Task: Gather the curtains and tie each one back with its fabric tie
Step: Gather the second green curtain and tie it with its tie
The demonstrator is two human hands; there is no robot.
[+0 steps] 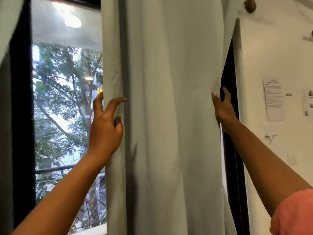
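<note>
The left hand (105,126) and right hand (223,106) grip the grey curtain's (169,116) 2 edges (window (67,107) beside).

Two bare forearms, one short pink sleeve

Both arms are bare from wrist to past the elbow, with no watch, ring or bracelet showing on the left hand (105,126) at centre left or the right hand (223,107) at centre right. A salmon-pink sleeve (293,212) with a slightly frayed, uneven hem covers the right upper arm at the lower right corner of the frame.
</note>
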